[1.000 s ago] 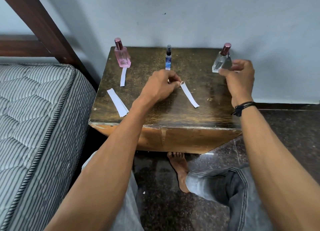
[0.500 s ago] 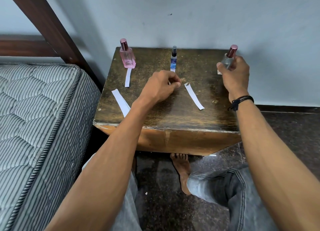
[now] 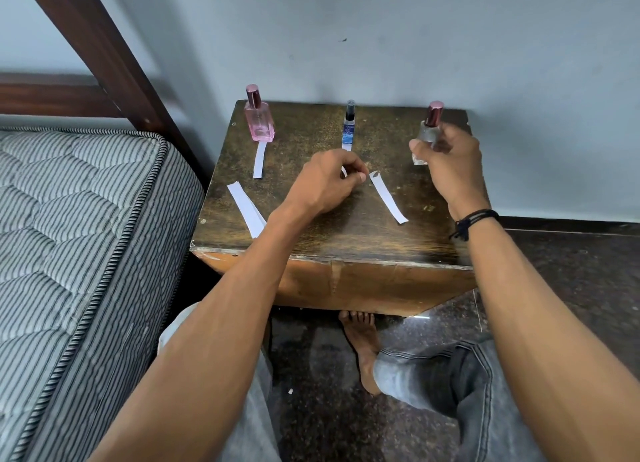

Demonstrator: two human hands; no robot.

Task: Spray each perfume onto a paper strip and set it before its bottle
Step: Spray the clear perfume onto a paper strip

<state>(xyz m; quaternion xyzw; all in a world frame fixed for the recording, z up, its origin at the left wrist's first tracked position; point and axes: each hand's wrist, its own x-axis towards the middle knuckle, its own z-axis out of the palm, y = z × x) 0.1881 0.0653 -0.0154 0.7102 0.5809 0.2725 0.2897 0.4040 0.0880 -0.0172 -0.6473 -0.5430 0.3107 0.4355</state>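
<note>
Right hand (image 3: pixel 450 163) has now closed round the clear bottle (image 3: pixel 427 139), lifting it off the tabletop (image 3: pixel 346 233); left hand (image 3: pixel 329 181) pinches a strip (image 3: pixel 344 172) — third spray looks next.

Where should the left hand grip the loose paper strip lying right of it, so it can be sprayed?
Pinch the paper strip at its far end, which curls slightly off the table right beside the left hand; come from the left. The rest lies flat, giving no edge, and that hold would likely leave its length free for the clear bottle in the right hand.
</note>
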